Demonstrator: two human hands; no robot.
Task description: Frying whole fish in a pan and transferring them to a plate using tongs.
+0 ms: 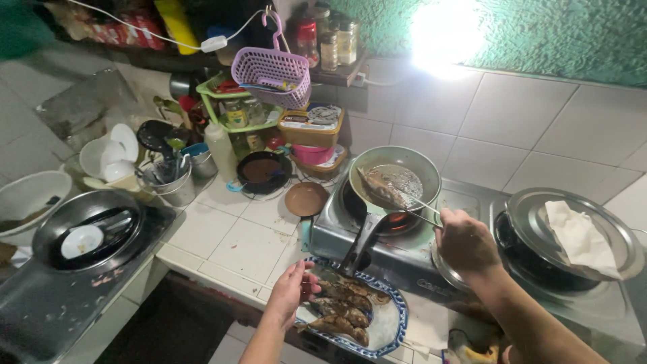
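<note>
My right hand (465, 241) grips a metal utensil (419, 204) whose tip lies under a fish (379, 187) in the frying pan (426, 169) on the left burner of a steel stove (323, 229). The pan's dark handle (360, 241) points toward me. My left hand (294, 286) rests with curled fingers at the near left edge of a blue-rimmed plate (397, 322) that holds several fried fish (342, 309). It touches the plate and the nearest fish.
A steel lid with a white cloth (579, 236) covers a pot (539, 266) on the right burner. A small brown dish (306, 198), a dark bowl (262, 171), a cup of utensils (170, 180), a green rack (237, 114) and a purple basket (271, 69) crowd the tiled counter. A sink with pans (87, 232) lies left.
</note>
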